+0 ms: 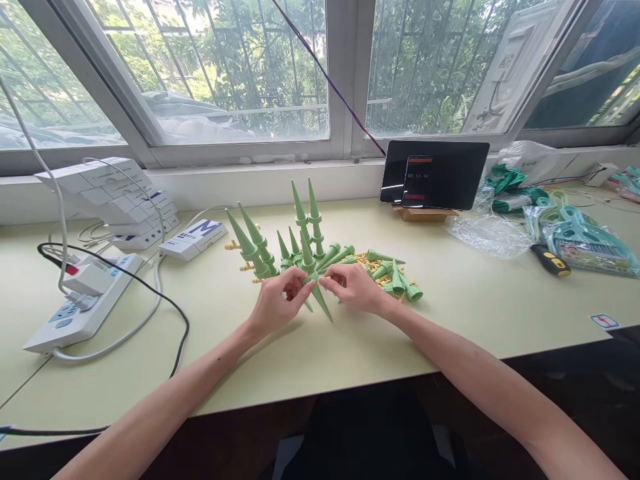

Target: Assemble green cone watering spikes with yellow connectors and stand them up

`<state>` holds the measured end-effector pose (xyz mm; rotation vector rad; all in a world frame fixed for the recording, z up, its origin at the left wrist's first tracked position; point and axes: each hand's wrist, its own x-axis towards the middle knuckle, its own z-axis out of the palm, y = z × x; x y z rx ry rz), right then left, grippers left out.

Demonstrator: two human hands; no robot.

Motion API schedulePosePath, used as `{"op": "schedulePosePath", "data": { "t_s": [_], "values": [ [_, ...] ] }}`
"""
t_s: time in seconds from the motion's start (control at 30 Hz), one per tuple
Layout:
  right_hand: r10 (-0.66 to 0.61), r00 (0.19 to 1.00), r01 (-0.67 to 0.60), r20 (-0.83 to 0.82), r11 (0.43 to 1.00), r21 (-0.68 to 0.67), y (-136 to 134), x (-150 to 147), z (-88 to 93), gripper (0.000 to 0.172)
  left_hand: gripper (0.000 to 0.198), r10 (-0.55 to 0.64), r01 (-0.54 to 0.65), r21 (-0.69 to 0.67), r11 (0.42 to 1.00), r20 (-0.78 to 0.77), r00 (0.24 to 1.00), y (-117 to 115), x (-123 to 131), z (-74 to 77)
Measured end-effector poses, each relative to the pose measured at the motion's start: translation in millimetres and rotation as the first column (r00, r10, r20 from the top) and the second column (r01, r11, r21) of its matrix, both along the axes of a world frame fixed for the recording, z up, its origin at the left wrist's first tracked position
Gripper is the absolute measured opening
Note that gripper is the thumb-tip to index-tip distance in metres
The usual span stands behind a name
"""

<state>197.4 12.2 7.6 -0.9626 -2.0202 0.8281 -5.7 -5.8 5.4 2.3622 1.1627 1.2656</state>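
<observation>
A green plastic watering spike (323,305) points down and toward me over the table. My left hand (281,298) is closed in a pinch on its collar. At the other side of the collar is my right hand (354,287), its thumb and fingertips pressed together; what they hold, if anything, is too small to make out. Just behind my hands stand several green spikes with their tips up (301,210). More upright spikes (250,243) to the left have small yellow valves (233,245) sticking out at the side. Loose green spikes (397,277) lie on a heap of yellow valves (369,262) beyond my right hand.
On the left are a white power strip (90,303) with cables, stacked white boxes (135,207) and a single box (194,240). A dark tablet with a phone (435,175) leans at the back. Plastic bags (585,233) and a screwdriver (550,260) lie right.
</observation>
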Motion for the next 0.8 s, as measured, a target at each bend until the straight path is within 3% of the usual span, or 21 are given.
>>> {"op": "schedulePosePath", "data": {
  "t_s": [0.2,0.57,0.8],
  "values": [
    [-0.003,1.0,0.003,-0.009,1.0,0.007,0.9,0.4,-1.2,0.038,0.013,-0.003,0.003,-0.006,1.0,-0.001,1.0,0.8,-0.7,-1.2],
    [0.0,1.0,0.0,-0.021,1.0,0.004,-3.4,1.0,3.6,0.012,0.011,0.002,-0.002,-0.007,1.0,-0.002,1.0,0.0,0.7,0.5],
    [0.023,1.0,-0.024,-0.013,0.999,-0.034,-1.4,0.1,0.8,0.025,0.012,0.001,-0.001,-0.004,1.0,-0.013,1.0,1.3,-0.7,-2.9]
  ]
}}
